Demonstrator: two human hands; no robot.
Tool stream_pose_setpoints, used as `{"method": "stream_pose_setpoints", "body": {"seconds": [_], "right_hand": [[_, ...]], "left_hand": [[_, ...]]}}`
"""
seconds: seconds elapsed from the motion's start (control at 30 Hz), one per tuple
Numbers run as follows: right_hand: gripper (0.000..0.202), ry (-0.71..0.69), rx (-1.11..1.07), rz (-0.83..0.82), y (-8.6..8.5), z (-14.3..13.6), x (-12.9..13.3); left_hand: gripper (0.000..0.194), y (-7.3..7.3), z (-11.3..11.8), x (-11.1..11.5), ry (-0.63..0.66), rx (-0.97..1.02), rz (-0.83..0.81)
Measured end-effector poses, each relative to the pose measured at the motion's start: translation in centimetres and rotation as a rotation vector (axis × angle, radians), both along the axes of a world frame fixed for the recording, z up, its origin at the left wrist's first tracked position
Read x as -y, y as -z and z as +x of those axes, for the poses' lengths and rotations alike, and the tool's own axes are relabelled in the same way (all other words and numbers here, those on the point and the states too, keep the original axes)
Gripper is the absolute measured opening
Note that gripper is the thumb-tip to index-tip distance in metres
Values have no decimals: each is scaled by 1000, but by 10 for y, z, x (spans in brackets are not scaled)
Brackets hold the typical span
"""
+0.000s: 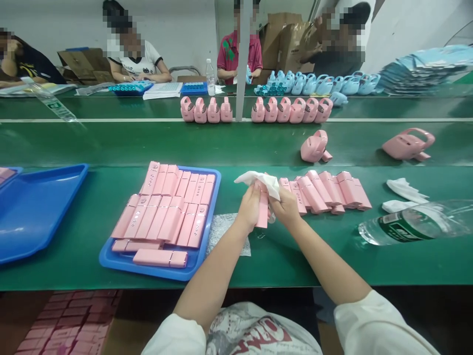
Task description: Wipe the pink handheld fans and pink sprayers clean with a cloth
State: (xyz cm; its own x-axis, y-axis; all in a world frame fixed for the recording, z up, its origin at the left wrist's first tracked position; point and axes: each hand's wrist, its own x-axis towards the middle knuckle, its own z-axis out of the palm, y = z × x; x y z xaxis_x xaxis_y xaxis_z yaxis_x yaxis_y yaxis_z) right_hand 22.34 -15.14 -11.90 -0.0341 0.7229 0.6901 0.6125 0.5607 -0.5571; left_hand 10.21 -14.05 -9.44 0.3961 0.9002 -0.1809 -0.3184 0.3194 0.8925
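Close together above the green table, my two hands hold one pink rectangular case. My left hand is closed around its left side. Fingers curled, my right hand presses a white cloth or tissue against the upper part of the case. Left of my hands, a blue tray is stacked with pink cases like it. Just right of them lies a loose row of more pink cases. A clear bubble-wrap sheet lies partly under my left forearm.
A plastic bottle lies at the right, beside crumpled white tissues. Another blue tray stands at far left. Pink handled devices and a row of them stand beyond. Several people sit across the line. Blue handled devices stand near them.
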Motion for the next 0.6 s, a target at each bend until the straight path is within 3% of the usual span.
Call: {"method": "stream_pose_setpoints", "body": {"seconds": [0.17,0.27,0.33,0.43,0.6], "right_hand": [[32,-57,27,71,2,0,3],[33,21,1,86,2,2,4],[33,52,-2,90,3,2,5],[28,-24,46,182,5,-1,6],[33,-14,19,259,5,-2,6]], "left_hand": [[25,1,-2,-1,-31,-8,34],[33,3,-2,1,-27,-102,110],[35,4,-2,2,-84,-179,187],[31,7,-3,2,-173,-151,235],[39,4,-4,3,-77,-172,243]]}}
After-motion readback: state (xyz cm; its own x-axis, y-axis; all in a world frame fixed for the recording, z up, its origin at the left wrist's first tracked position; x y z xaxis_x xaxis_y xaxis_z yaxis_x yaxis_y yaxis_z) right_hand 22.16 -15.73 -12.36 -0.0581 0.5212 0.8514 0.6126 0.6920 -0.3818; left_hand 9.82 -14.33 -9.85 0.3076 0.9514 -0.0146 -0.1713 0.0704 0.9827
